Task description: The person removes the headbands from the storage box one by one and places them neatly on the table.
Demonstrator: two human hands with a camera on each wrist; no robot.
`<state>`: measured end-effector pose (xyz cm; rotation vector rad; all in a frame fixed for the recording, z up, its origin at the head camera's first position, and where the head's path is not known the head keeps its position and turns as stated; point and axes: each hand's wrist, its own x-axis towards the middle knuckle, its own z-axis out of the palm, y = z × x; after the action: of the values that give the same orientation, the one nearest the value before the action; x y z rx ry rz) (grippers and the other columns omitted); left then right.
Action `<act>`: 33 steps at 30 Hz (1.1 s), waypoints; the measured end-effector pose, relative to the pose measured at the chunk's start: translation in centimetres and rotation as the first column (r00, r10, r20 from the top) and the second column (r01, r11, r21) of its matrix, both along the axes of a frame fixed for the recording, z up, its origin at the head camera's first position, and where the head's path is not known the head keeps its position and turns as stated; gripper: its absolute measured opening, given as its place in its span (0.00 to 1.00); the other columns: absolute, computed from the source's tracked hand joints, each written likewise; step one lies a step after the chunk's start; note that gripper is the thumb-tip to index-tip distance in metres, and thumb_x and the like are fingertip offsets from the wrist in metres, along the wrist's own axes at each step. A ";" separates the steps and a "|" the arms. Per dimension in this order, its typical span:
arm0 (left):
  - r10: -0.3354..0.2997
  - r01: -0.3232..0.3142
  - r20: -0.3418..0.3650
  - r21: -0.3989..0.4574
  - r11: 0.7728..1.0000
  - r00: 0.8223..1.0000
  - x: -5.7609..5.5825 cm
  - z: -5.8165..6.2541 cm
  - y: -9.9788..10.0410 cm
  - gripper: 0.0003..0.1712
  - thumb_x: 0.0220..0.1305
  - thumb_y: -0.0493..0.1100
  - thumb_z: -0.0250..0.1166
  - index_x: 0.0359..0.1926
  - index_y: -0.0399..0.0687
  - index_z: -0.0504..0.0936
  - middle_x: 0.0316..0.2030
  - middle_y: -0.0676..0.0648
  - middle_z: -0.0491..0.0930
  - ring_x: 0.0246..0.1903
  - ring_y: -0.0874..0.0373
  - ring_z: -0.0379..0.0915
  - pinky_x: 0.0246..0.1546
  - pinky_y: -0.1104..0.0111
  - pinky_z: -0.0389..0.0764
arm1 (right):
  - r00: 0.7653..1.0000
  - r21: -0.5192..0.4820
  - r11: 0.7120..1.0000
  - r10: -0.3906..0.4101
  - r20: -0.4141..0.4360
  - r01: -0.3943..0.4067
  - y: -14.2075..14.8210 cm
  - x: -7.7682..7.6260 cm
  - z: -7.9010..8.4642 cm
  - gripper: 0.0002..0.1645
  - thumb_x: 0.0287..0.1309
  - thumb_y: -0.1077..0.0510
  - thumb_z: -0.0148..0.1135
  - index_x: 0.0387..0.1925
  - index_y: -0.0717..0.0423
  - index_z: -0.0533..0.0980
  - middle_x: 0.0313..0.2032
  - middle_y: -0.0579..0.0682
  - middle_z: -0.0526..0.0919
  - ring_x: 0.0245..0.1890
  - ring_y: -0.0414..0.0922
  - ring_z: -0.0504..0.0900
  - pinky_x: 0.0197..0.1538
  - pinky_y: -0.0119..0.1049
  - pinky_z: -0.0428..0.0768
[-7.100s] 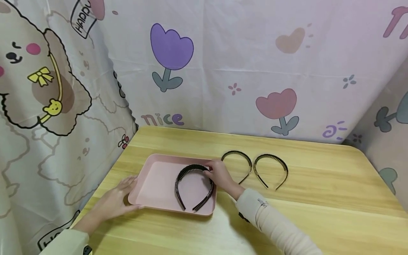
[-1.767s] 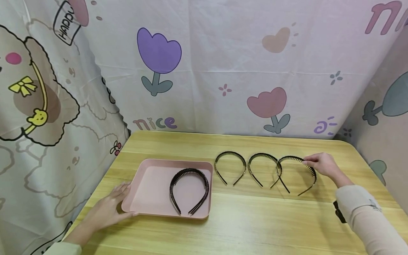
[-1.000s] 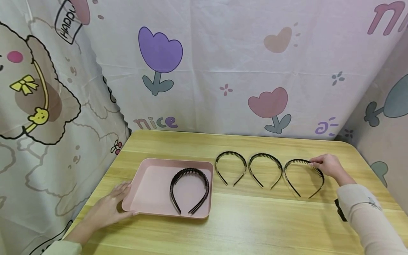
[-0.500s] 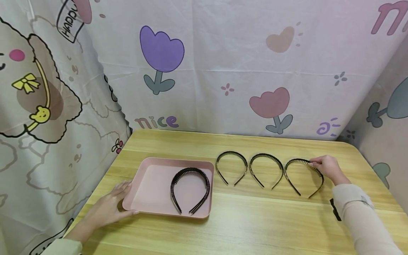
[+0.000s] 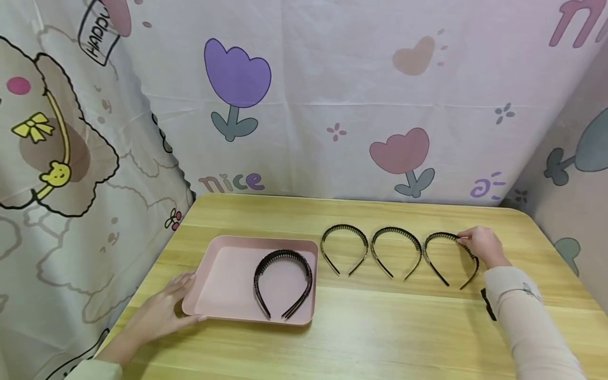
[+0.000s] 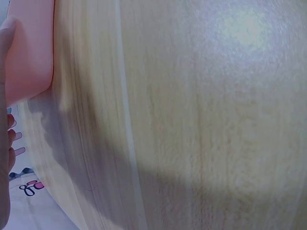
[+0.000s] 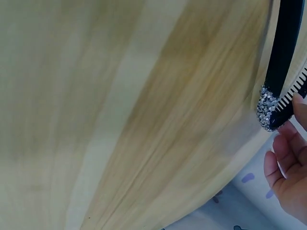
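Note:
At the far right of the row, my right hand (image 5: pixel 483 247) pinches a black toothed headband (image 5: pixel 429 263) at its upper right curve. The right wrist view shows glittery stones on this headband (image 7: pixel 267 108), with thumb and fingertips at its toothed part. My left hand (image 5: pixel 163 311) lies against the left front corner of a pink tray (image 5: pixel 209 274), its fingers fairly straight along the side and the thumb at the front wall. Inside the tray, on its right half, rest black headbands (image 5: pixel 257 279) stacked closely over one another, open ends toward the front.
Between tray and right hand, two more black headbands, one on the left (image 5: pixel 343 227) and one in the middle (image 5: pixel 393 229), lie flat in the row on the wooden table (image 5: pixel 380 327). A printed curtain (image 5: pixel 313 148) hangs behind the table and along both sides.
Since the first frame my right hand has left the tray's stack and a third headband has joined the row. It slid right off the middle one, then slightly back left. The left hand stays put.

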<state>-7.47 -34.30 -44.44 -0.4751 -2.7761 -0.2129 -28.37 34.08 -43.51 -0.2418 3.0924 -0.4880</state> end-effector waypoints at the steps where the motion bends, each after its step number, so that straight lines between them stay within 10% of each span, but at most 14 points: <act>1: 0.002 -0.002 0.003 0.001 1.000 1.000 0.0 0.0 0.0 0.51 0.35 0.64 0.73 0.55 0.33 0.75 0.55 0.35 0.75 0.54 0.38 0.71 0.59 0.94 0.31 | 1.000 0.004 1.000 -0.006 0.008 0.006 0.0 0.0 0.0 0.15 0.54 0.61 0.61 0.41 0.69 0.79 0.38 0.70 0.81 0.41 0.68 0.77 0.35 0.56 0.78; 6: 0.018 -0.018 0.016 0.001 1.000 1.000 0.2 0.2 0.0 0.50 0.35 0.64 0.73 0.55 0.34 0.75 0.56 0.36 0.75 0.54 0.38 0.71 0.68 0.74 0.57 | 0.999 0.002 1.000 -0.023 0.041 0.023 -0.2 0.0 0.5 0.21 0.55 0.59 0.61 0.46 0.71 0.76 0.32 0.66 0.81 0.29 0.57 0.78 0.24 0.41 0.75; 10: 0.024 -0.023 0.022 -0.008 1.000 0.999 0.0 0.3 0.0 0.51 0.35 0.65 0.73 0.55 0.34 0.76 0.55 0.36 0.75 0.54 0.38 0.71 0.49 0.48 0.75 | 1.000 -0.026 0.999 -0.022 0.007 0.022 -0.5 0.4 1.0 0.25 0.56 0.58 0.59 0.48 0.75 0.73 0.31 0.67 0.80 0.27 0.54 0.76 0.23 0.39 0.74; 20: 0.020 -0.018 0.055 -0.023 1.000 0.998 0.1 0.6 0.1 0.52 0.38 0.67 0.71 0.56 0.32 0.74 0.56 0.33 0.74 0.55 0.35 0.70 0.52 0.47 0.75 | 0.972 -0.091 0.993 0.050 -0.231 -0.073 -2.8 1.4 0.6 0.28 0.55 0.60 0.62 0.50 0.80 0.69 0.48 0.81 0.69 0.47 0.75 0.70 0.53 0.66 0.68; 33: 0.039 -0.036 0.103 -0.024 0.999 0.994 0.4 1.1 0.3 0.53 0.39 0.68 0.69 0.57 0.31 0.73 0.57 0.32 0.72 0.57 0.35 0.67 0.53 0.46 0.75 | 0.975 -0.101 0.988 0.091 -0.201 -0.113 -5.7 2.8 0.2 0.45 0.58 0.46 0.58 0.61 0.79 0.57 0.59 0.79 0.58 0.58 0.75 0.55 0.58 0.73 0.51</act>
<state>-7.05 -33.97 -43.38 -0.4286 -2.8891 -0.2035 -25.61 28.42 -43.35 -0.4750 3.2226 -0.6741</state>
